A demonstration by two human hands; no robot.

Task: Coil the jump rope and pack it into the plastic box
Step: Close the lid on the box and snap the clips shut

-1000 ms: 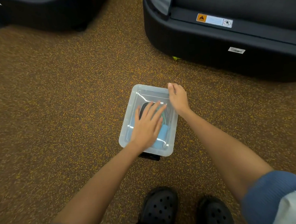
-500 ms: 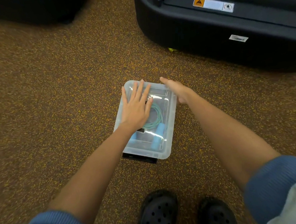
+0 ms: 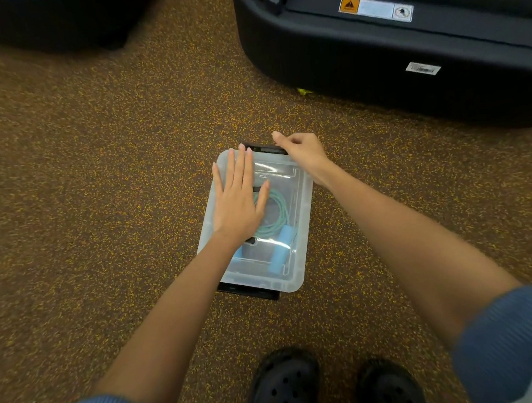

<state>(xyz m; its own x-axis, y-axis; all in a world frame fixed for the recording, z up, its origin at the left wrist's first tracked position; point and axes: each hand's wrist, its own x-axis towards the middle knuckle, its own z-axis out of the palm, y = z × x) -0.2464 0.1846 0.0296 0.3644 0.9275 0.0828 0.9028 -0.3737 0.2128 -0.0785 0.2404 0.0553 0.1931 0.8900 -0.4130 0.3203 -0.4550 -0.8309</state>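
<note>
The jump rope (image 3: 273,211), coiled green cord with pale blue handles, is lying inside the lidded plastic box (image 3: 302,205), whose long axis is running away from the person. The left hand (image 3: 238,200) is pressing flat, fingers spread, on the lid; the right hand (image 3: 302,150) is pinching the black latch (image 3: 264,147) at the far end. Speckled brown floor (image 3: 101,180) is lying all around.

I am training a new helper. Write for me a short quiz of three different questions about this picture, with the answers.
1. True or false: the lid is on the plastic box.
2. Which hand lies flat on the lid?
3. What is at the far black latch? A) right hand B) shoe C) nothing

Key: 1 true. 2 the left hand. 3 A. The green jump rope lies coiled inside.
</note>
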